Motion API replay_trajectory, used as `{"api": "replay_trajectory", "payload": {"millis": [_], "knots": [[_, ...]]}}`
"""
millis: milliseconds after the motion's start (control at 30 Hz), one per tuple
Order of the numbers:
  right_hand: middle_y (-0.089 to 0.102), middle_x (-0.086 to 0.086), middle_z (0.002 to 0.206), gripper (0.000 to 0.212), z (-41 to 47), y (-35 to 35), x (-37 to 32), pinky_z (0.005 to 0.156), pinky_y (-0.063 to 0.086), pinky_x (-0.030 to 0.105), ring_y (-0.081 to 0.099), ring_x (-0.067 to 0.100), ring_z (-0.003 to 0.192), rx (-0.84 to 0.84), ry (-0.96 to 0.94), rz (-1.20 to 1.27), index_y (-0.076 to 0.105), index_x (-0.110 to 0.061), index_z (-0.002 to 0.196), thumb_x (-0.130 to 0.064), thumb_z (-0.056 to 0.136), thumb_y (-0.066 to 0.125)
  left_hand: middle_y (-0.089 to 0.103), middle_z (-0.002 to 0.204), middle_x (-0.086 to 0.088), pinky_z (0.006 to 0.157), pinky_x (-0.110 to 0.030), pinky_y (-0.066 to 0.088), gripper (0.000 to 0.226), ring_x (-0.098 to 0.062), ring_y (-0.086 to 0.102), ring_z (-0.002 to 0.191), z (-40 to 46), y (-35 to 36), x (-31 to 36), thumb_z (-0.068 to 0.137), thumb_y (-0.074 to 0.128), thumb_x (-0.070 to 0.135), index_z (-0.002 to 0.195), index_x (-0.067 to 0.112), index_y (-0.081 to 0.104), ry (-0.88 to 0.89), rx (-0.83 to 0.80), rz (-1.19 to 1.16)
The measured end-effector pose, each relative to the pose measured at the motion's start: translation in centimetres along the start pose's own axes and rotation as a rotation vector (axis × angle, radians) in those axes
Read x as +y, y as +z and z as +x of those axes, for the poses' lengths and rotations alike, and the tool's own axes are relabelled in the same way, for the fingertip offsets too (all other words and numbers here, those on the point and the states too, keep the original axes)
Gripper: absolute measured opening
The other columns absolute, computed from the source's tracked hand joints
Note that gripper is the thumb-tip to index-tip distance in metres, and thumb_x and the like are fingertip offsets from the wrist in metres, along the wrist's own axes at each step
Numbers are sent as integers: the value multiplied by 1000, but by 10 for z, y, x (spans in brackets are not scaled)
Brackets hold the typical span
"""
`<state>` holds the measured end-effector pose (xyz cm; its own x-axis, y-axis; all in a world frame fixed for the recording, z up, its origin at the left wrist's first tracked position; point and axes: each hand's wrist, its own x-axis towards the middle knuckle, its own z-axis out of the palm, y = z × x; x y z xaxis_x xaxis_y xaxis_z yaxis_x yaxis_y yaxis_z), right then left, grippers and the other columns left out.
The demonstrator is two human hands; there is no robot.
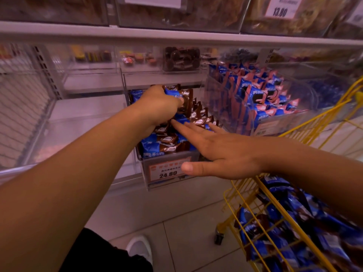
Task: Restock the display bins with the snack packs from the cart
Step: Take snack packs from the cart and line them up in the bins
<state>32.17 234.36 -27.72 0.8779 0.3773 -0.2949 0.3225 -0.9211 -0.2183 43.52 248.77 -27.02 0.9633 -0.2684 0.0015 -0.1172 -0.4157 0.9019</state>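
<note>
Clear display bin [144, 169]: left hand [159, 104] gripping snack packs [180, 95], right hand [222, 152] spread flat just beside.

Orange price tag [168, 171] on the front of the clear middle bin [144, 174] reading 24.80 (smaller print above it too blurred to read), white price card [281, 6] on an upper-shelf bin reading 13.80

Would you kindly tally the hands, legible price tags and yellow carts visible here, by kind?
Hands: 2, left hand gripping snack packs, right hand flat with straight fingers
Legible price tags: 2, the 24.80 tag and the 13.80 tag
Yellow carts: 1, cart
Total: 5
</note>
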Motion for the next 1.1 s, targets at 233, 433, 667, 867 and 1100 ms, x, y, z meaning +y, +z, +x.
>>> {"api": "replay_trajectory", "payload": {"millis": [233, 433, 667, 867, 1100], "knots": [[64, -28, 105, 33, -17, -32, 8, 81, 51, 19, 59, -18, 92, 625, 158, 339, 63, -32, 120, -51, 93, 60, 64, 91, 4, 57, -21, 41, 16, -10, 60, 78, -3, 1, 7, 93, 64, 39, 96, 25, 58, 31, 65, -251], [74, -6, 70, 17, -10, -30, 9, 76, 61, 34, 71, 8, 72, 378, 411, 306, 78, -18, 93, -29, 80, 83, 57, 84, 7, 52, -19, 35, 16, -6, 54, 73, -1, 1, 3, 93, 64, 37, 94, 26, 53, -6, 68, -183], [77, 12, 83, 49, -8, -34, 15, 63, 62, 28, 76, 21, 77, 289, 399, 758, 57, -16, 119, -9, 77, 82, 63, 94, 6, 57, -17, 43, 25, -5, 60, 81, -5, 5, 2, 83, 76, 31, 99, 26, 58, 52, -70, -97], [69, -4, 117, 67, -4, -83, 39, 85, 54, 19, 65, 5, 99, 563, 138, 179, 59, -19, 132, -32, 72, 86, 69, 93, 11, 68, -19, 54, 31, 0, 66, 83, -8, 17, 13, 74, 83, 29, 99, 27, 66, 308, -97, -73], [77, 6, 101, 39, 37, -100, 81, 82, 57, 25, 72, 16, 91, 438, 101, 96, 72, -12, 117, -11, 79, 82, 47, 145, -4, 103, -37, 41, 73, -21, 45, 130, 9, 14, 1, 85, 67, 53, 144, 22, 38, 508, 1, 587]]}}
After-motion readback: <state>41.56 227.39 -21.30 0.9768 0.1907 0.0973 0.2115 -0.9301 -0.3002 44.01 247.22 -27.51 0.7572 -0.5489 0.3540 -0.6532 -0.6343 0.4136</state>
